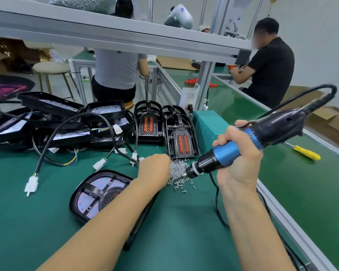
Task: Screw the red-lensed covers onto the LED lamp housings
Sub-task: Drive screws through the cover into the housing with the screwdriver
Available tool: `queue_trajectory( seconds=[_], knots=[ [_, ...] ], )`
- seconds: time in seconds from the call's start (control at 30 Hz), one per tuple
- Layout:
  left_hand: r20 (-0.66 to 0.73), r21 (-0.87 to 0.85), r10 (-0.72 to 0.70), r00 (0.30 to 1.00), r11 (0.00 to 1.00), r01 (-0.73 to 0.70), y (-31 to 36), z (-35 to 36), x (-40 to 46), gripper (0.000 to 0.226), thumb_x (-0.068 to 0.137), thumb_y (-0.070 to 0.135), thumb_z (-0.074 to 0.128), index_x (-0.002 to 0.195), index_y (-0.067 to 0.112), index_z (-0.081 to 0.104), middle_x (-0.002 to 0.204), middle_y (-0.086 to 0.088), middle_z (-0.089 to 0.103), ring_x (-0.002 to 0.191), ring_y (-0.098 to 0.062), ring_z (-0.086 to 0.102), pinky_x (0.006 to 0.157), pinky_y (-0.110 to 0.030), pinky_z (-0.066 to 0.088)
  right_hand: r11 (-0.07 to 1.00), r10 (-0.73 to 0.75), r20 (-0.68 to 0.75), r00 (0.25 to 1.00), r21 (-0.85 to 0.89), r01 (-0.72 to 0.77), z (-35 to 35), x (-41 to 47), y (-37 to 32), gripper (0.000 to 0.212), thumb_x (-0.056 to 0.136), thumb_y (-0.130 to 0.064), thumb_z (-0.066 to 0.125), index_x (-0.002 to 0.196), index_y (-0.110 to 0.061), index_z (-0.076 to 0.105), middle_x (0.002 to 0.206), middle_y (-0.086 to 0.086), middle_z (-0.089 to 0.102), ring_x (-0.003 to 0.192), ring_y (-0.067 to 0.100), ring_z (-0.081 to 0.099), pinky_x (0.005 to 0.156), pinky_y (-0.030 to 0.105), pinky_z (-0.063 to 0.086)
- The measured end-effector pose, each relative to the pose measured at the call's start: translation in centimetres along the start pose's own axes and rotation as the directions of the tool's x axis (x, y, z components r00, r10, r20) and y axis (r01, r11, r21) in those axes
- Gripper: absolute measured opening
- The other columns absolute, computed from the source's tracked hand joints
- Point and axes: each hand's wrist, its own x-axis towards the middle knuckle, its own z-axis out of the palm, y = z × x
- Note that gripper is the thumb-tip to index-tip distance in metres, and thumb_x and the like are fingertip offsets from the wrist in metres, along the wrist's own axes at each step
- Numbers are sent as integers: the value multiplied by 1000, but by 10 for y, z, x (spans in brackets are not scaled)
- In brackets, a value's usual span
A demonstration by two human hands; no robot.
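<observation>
With the right hand wrapped round the electric screwdriver and the left hand curled into the screw pile, grip hidden, screws could scatter across the mat; the lamp housing waits under the left forearm

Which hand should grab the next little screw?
Left. The left hand already reaches into the screws, while the right hand is full, gripping the screwdriver. So the left probably picks one.
</observation>
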Motion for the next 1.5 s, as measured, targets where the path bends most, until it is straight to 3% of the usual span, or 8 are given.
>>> queue_trajectory(
  seconds=[0.07, 0.13, 0.2, 0.27, 0.5, 1.03, 1.3, 1.5],
  knots=[
    [-62, -449, -64, 996, 893, 29, -13, -12, -11, 17, 86, 6, 55, 73, 13, 63, 78, -1, 68, 73, -19, 59, 74, -31, 49, 997, 33, 0, 999, 74, -33, 1, 0, -4, 17, 72, -3, 59, 82, -16, 55, 59, -2, 48, 47, 12, 49, 53, 23, 44],
    [-24, -862, -151, 988, 504, 56, -29, -24, -33, 16, 81, 5, 67, 69, 16, 69, 69, 2, 68, 65, -10, 58, 63, -22, 49, 987, 61, 10, 998, 148, -62, 5, -1, -7, 17, 73, -4, 57, 84, -17, 53, 56, -4, 47, 48, 10, 47, 54, 21, 43],
    [89, -994, -135, 987, 47, 96, -42, -33, -61, 9, 73, 4, 74, 73, 12, 71, 71, -2, 69, 63, -9, 59, 58, -18, 50, 972, 90, 26, 996, 215, -94, 11, -2, -8, 16, 73, -7, 57, 84, -18, 52, 57, -5, 47, 48, 8, 46, 54, 20, 42],
    [172, -964, -117, 978, -224, 142, -50, -35, -85, 13, 63, 7, 73, 76, 7, 71, 73, -8, 70, 61, -10, 62, 57, -18, 53, 956, 118, 48, 992, 264, -127, 19, -5, -8, 15, 73, -10, 56, 84, -19, 51, 58, -6, 46, 49, 8, 46, 55, 19, 43],
    [242, -920, -228, 943, -362, 148, -68, -35, -128, 17, 60, 5, 70, 77, 3, 73, 74, -11, 69, 58, -13, 63, 55, -21, 55, 922, 183, 154, 971, 315, -224, 50, -25, 1, 14, 72, -10, 55, 83, -17, 50, 57, -6, 47, 47, 8, 47, 54, 19, 44],
    [161, -961, -296, 941, -266, 81, -81, -37, -147, 12, 57, 10, 72, 68, 10, 77, 70, -10, 71, 58, -12, 61, 56, -20, 53, 911, 239, 238, 941, 282, -303, 69, -46, 19, 14, 72, -8, 54, 82, -17, 52, 58, -5, 47, 48, 8, 47, 53, 20, 44],
    [-89, -929, -539, 837, 348, 125, -124, -28, -152, 23, 78, -2, 72, 75, 20, 75, 73, 6, 73, 66, -5, 63, 68, -15, 49, 941, 272, 281, 920, 122, -316, 85, -69, 64, 23, 71, 3, 57, 84, -16, 53, 62, -1, 45, 46, 13, 47, 52, 24, 43],
    [-363, -445, -398, 842, 868, 218, -135, -16, -161, 16, 89, 9, 62, 94, 17, 75, 85, 5, 66, 86, -19, 55, 71, -27, 35, 979, 201, 386, 900, -47, -199, 94, -87, 86, 35, 69, 2, 61, 69, -33, 64, 56, -7, 55, 48, 15, 47, 56, 29, 41]
  ],
)
